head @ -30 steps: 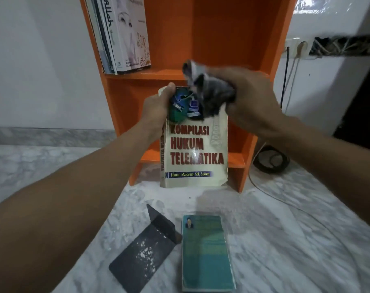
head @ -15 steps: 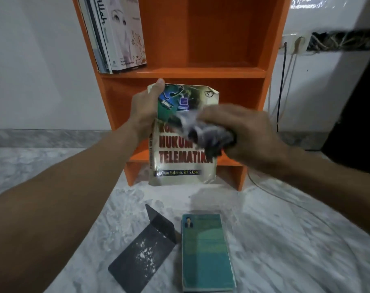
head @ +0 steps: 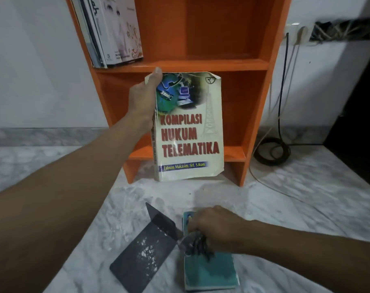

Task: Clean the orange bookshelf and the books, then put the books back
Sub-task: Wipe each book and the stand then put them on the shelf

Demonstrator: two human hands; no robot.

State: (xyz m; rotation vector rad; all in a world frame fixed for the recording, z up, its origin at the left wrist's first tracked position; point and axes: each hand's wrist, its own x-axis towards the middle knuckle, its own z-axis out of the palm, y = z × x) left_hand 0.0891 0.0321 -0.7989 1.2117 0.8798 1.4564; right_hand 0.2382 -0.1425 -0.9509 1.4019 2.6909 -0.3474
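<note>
- Left hand (head: 142,100) grips cream book (head: 190,127) upright by its spine, just before the orange bookshelf (head: 239,106)
- Right hand (head: 218,227), farther off, clutches rag (head: 198,245) on teal book (head: 209,273)

Worn on the head: one wide-angle view only. Facing forward and down, roughly square-on to the open front of the orange bookshelf (head: 222,28) against the white wall, cropping off its top and splaying its sides outward toward the upper corners. Close enough to read the title on the cream book (head: 190,132) gripped by the left hand (head: 140,100) at mid-frame. Looking steeply down along the bottom edge onto the marble floor (head: 307,218), with the right hand (head: 218,229) clutching a dark cloth (head: 198,247) over the teal book (head: 209,273), beside the dark bookend (head: 141,256), nearest the lens.
</note>
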